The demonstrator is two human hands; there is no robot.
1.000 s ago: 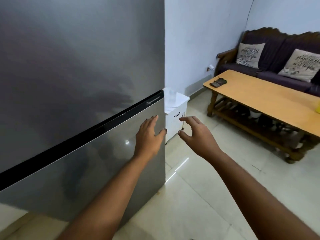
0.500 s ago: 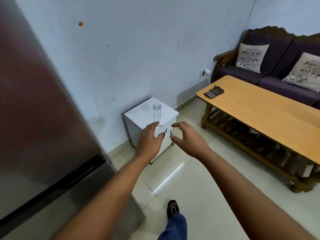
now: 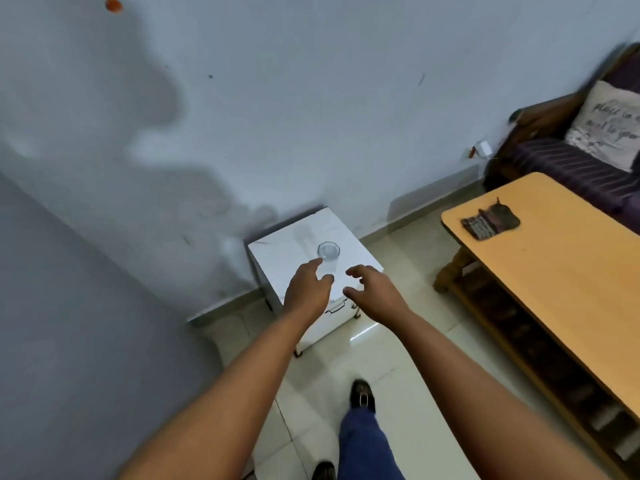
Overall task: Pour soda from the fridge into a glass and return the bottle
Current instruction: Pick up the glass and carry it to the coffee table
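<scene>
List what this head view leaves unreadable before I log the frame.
- Glass: lower part hidden behind the left hand; contact and any contents unclear.
- Fridge: cut off by the left edge; no bottle in view.
- Sofa and its pillow: blurred and cropped at the right edge, print unreadable.
- Dark item on the wooden table: too blurred to identify.

Even, soft indoor light, moderately bright. Broad soft shadow on the wall [image 3: 162, 109], upper left. Bright glare streak on the floor [image 3: 360, 336] tiles by the cabinet [image 3: 287, 247]. Motion blur on the sofa [image 3: 568, 161] and right edge. Wide-angle bending at the borders; forearms look stretched.
</scene>
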